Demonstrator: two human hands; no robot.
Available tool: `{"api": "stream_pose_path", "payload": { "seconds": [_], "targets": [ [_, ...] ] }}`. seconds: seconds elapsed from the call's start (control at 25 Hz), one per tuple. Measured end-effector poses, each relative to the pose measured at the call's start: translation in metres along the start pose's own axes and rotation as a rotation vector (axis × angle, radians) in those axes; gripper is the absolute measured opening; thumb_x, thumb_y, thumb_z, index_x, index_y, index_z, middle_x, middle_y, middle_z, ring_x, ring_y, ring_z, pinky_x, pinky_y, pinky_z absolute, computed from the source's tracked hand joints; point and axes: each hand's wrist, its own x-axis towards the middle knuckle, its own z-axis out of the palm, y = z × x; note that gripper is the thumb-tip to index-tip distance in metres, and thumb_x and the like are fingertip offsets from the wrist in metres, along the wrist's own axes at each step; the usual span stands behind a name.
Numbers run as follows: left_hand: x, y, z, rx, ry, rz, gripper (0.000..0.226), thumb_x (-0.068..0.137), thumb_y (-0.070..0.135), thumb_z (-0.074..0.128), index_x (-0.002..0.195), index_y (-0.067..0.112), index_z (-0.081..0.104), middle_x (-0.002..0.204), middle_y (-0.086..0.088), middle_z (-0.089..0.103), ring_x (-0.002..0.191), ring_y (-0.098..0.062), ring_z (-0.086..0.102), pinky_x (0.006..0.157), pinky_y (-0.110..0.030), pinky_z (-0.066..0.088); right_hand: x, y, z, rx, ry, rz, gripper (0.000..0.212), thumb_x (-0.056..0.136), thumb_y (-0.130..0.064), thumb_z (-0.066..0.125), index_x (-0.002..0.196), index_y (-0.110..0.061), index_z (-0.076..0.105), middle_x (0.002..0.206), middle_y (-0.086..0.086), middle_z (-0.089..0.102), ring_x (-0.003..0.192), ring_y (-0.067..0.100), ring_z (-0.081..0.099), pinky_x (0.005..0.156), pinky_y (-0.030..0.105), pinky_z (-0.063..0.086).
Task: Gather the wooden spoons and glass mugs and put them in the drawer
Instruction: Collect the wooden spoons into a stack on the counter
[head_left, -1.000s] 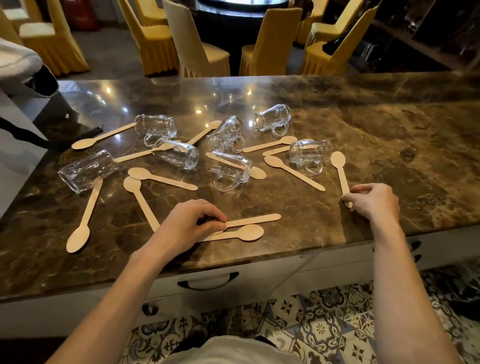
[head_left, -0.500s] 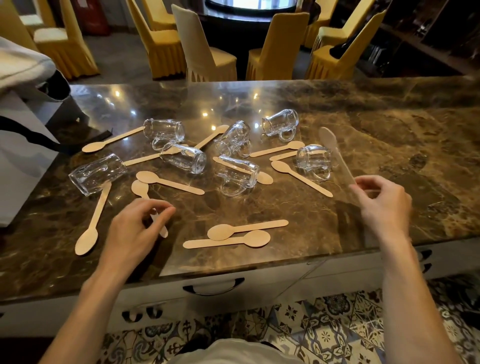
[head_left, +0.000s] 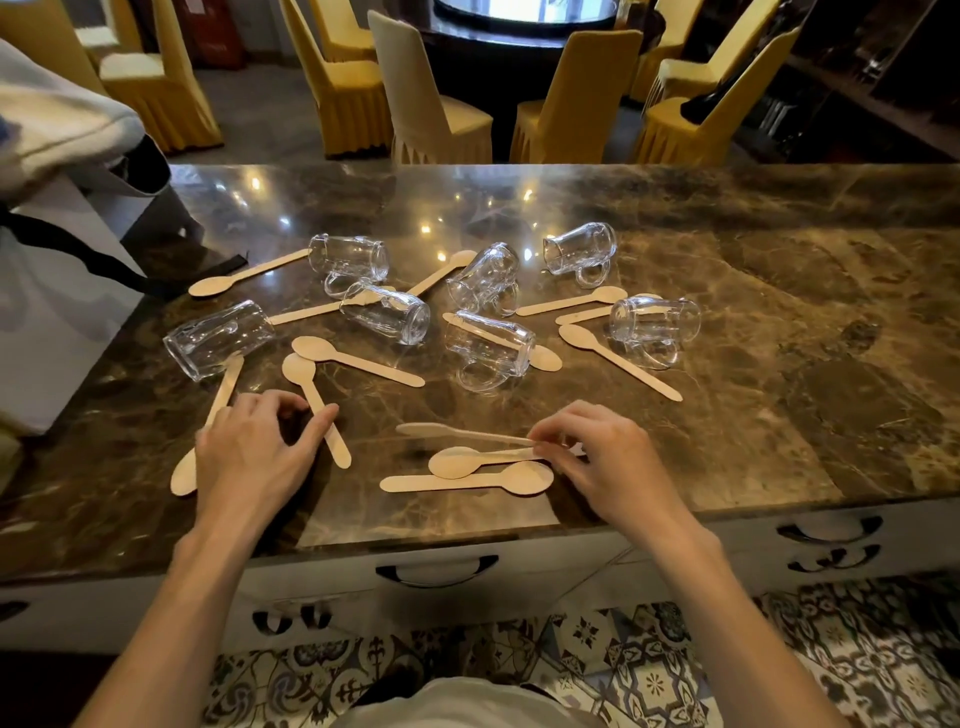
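Nearest me, the drawer (head_left: 363, 587) under the marble counter (head_left: 779, 415) was closed. My right hand (head_left: 608, 457) pinched one wooden spoon (head_left: 457, 432) by its handle end. Its long axis ran leftward toward my left hand (head_left: 249, 457), just above two spoons (head_left: 457, 462) lying side by side on the counter. My left hand curled at the handle of another spoon (head_left: 300, 368), which pointed away from me; whether it gripped, I couldn't tell. Beyond, the glass mugs (head_left: 488, 343) lay tipped among more spoons (head_left: 618, 358).

A restaurant: covered banquet chairs (head_left: 426, 104) ring a round table (head_left: 519, 31).
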Motion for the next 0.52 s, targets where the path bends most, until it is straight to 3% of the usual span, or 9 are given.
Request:
{"api": "stream_pose_path", "payload": {
  "seconds": [0.2,0.52],
  "targets": [
    [0.016,0.007,0.003,0.092,0.008,-0.066,0.06,0.08,0.071,0.043,0.109,0.021,0.059,0.114,-0.009,0.058,0.112,-0.028,0.05,0.096,-0.048,0.028,-0.009,-0.001,0.011,-0.042,-0.012,-0.041,0.012,0.084,-0.023,0.068,0.095,-0.028,0.07,0.094,-0.012,0.064,0.087,0.005,0.055,0.072,0.022,0.047],
    [0.016,0.006,0.004,0.089,0.05,-0.05,0.034,0.086,0.053,0.053,0.101,0.024,0.061,0.101,-0.002,0.062,0.1,-0.023,0.055,0.091,-0.045,0.025,-0.014,-0.001,0.012,-0.101,0.04,-0.093,0.015,0.083,-0.027,0.068,0.096,-0.024,0.075,0.092,-0.006,0.067,0.086,0.011,0.057,0.07,0.022,0.046]
  ]
}}
